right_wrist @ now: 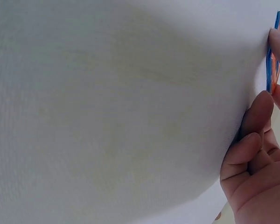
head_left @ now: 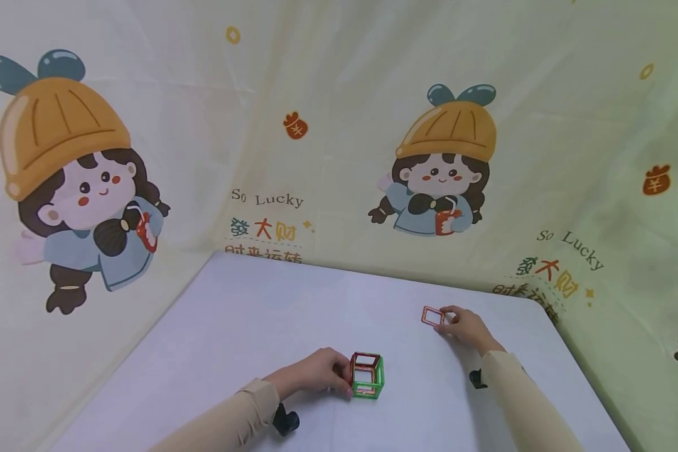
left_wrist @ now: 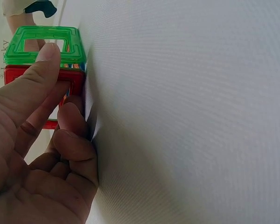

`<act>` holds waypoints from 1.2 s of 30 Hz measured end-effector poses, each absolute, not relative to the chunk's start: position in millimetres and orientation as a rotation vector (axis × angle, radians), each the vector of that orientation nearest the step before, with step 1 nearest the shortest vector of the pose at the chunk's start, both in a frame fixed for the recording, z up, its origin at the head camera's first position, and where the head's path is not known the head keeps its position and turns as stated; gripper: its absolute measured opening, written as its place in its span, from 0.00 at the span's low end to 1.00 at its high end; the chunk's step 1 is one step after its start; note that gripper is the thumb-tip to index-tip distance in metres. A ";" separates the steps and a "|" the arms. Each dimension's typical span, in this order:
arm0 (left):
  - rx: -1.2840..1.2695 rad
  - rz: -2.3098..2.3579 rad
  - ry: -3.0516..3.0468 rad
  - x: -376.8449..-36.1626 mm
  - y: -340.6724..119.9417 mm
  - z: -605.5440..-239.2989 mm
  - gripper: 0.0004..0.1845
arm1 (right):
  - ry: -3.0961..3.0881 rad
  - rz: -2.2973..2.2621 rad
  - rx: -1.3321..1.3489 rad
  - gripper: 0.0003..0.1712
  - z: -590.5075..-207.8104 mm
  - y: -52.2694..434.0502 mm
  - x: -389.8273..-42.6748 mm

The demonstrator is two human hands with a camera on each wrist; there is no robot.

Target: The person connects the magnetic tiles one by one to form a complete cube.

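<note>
An open-framed cube of magnetic tiles (head_left: 380,371) stands on the white table, its frames green and red. My left hand (head_left: 318,373) grips its left side. In the left wrist view the thumb lies against the green tile (left_wrist: 74,46), and other fingers reach behind the red tile (left_wrist: 78,80). Farther back and to the right, my right hand (head_left: 468,329) pinches a single square magnetic tile (head_left: 424,316) by its right edge. Seen nearly edge-on in the right wrist view, this tile (right_wrist: 269,70) looks blue and orange. The cube's far faces are partly hidden.
The white table (head_left: 248,326) extends around both hands. Behind it and at both sides hangs a pale cloth (head_left: 339,157) printed with cartoon figures and lettering. Black wrist-worn devices are on the left wrist (head_left: 285,419) and right wrist (head_left: 478,378).
</note>
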State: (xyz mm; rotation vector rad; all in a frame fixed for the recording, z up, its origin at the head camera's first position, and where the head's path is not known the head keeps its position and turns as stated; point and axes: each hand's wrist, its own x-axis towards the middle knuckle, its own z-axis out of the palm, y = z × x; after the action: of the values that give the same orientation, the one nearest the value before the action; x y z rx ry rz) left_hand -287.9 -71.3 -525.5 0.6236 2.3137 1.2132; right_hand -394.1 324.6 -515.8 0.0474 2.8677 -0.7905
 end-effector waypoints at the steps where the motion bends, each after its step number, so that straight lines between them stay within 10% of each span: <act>1: 0.626 1.211 2.315 -288.0 -71.4 -526.1 0.11 | 2.871 -0.788 0.047 0.39 -515.1 324.4 -393.3; 36: 0.626 1.228 2.292 -280.7 -77.7 -523.1 0.10 | 2.803 -0.940 0.027 0.36 -511.5 314.7 -376.2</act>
State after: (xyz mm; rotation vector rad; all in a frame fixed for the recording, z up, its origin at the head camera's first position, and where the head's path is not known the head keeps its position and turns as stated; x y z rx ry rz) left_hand -280.7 -77.7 -523.1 0.6261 2.2918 1.2275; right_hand -376.2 314.7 -511.5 0.0265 2.8030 -0.9397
